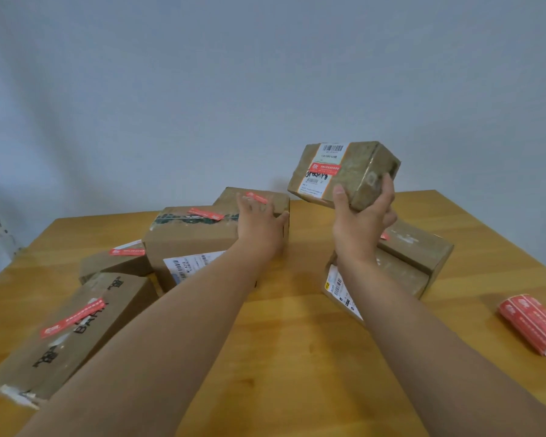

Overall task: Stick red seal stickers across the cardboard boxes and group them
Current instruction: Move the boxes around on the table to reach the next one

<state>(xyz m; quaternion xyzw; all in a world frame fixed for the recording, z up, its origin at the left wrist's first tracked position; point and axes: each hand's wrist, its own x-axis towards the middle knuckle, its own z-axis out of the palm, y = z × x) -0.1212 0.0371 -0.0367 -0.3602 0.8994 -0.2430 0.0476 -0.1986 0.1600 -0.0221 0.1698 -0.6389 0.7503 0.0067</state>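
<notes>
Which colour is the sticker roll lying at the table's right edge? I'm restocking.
Red with white backing, the sticker roll shows best in the head view.

A small brown box (344, 173), sealed with a red sticker (325, 168), is held tilted above the table at one o'clock, sealed boxes (189, 244) are grouped at ten o'clock, and a sticker roll (531, 324) is laid at three o'clock.
</notes>
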